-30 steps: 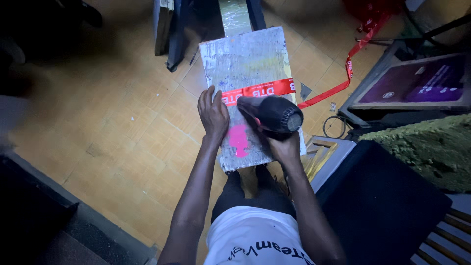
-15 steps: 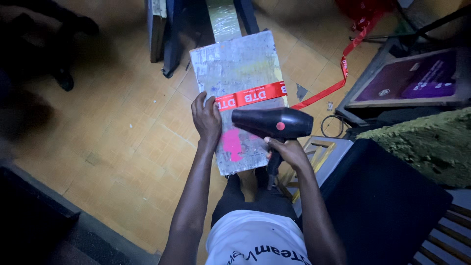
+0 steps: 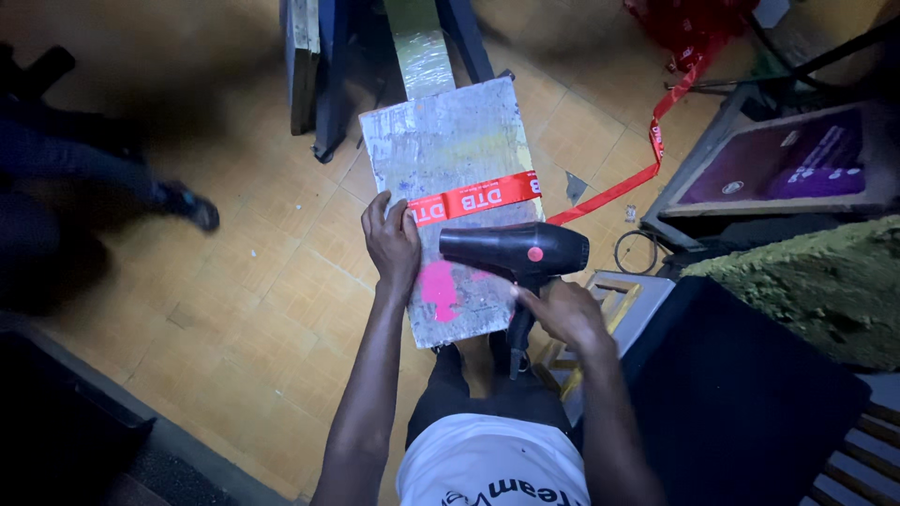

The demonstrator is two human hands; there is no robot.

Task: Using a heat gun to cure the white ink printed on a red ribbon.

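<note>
Near the centre of the frame, your left hand (image 3: 394,245) lies flat on a grey, paint-stained board (image 3: 455,155), fingers spread loosely and pressing down on its left edge, gripping nothing. A red ribbon with white lettering (image 3: 478,198) stretches across the board just above your fingertips, then trails off toward the upper right over the tan tiled floor (image 3: 253,290). A pink smear of paint (image 3: 438,289) marks the board just below your left hand. Your right hand (image 3: 561,311), lower and to the right of centre, is wrapped closed around the handle of a black hair dryer (image 3: 516,253); its barrel points left, hovering over the board just under the ribbon, with the nozzle close to your left hand. The board runs from your lap up toward a dark blue stand (image 3: 323,84) at the top of the frame. At the right edge sits a wooden frame holding a purple screen (image 3: 797,169). Another person's dark shoe (image 3: 192,206) shows at the left, blurred.
</note>
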